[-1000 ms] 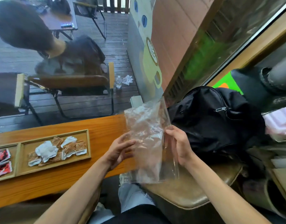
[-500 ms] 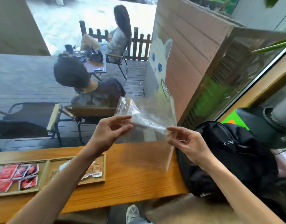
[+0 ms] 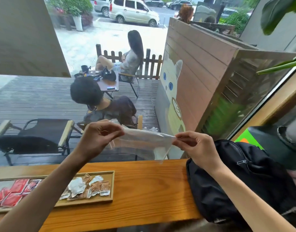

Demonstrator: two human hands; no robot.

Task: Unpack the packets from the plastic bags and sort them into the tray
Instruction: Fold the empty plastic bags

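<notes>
I hold a clear plastic bag [image 3: 143,143] stretched flat between both hands, above the far edge of the wooden counter [image 3: 143,190]. My left hand [image 3: 97,136] pinches its left end and my right hand [image 3: 195,144] pinches its right end. The bag looks empty. Below on the counter lies a wooden tray [image 3: 112,186] with two compartments. Red packets [image 3: 13,193] fill the left one. Brown and white packets [image 3: 87,186] lie in the right one, partly hidden by my left forearm.
A black backpack [image 3: 236,178] sits on the counter's right end, close to my right arm. A large window runs along the counter's far edge. Outside on a deck, two people sit at chairs and a small table.
Both hands have lifted the bag from my lap to chest height and pulled it out flat and horizontal. The view has tilted up toward the window.
</notes>
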